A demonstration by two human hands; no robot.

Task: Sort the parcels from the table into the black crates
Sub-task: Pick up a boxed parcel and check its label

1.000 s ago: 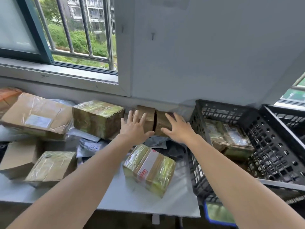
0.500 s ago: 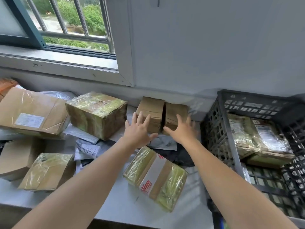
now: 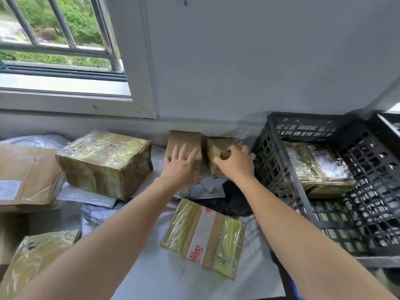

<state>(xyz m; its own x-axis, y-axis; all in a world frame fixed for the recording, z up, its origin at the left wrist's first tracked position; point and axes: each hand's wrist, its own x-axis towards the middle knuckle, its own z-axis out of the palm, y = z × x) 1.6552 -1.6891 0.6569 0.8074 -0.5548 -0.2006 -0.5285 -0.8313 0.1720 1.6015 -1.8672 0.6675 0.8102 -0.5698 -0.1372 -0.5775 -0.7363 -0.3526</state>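
Two small brown parcels stand side by side against the wall at the back of the white table [image 3: 164, 280]. My left hand [image 3: 181, 169] rests with straight, spread fingers on the left small parcel [image 3: 184, 139]. My right hand [image 3: 237, 163] curls its fingers and thumb round the right small parcel [image 3: 216, 146], next to the black crate [image 3: 275, 161]. Taped parcels [image 3: 313, 167] lie inside that crate. A second black crate [image 3: 387, 133] shows at the far right edge.
A large taped box [image 3: 104, 163] sits left of my hands, a flat cardboard parcel [image 3: 26, 176] further left. A taped parcel with red print [image 3: 203, 237] lies between my forearms. Grey mailers [image 3: 205, 188] and a black bag [image 3: 237, 200] lie under my wrists. Window above left.
Both hands have reached further back onto the two small parcels. The right hand's fingers have curled round the right parcel; earlier they were spread.
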